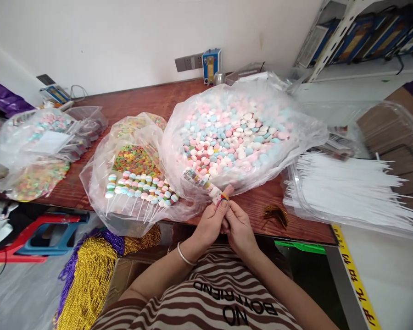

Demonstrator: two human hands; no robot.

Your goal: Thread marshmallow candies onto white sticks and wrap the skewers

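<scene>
My left hand (209,225) and my right hand (240,225) meet at the table's front edge, fingers pinched on a small printed wrapper (216,193). Its clear, patterned end points up and left. Behind it lies a big clear bag (227,133) of pink, white and blue candies. To the left, candy skewers (141,189) on white sticks lie in a row on another bag (99,183), beside small colourful ring candies (136,160). A little bunch of gold ties (276,216) rests right of my hands.
White sticks (344,190) fill a clear tray at the right. More bagged candy (37,178) lies at the far left. Gold bead strands (89,279) hang below the table, near a red and blue stool (51,236). A blue box (212,66) stands by the wall.
</scene>
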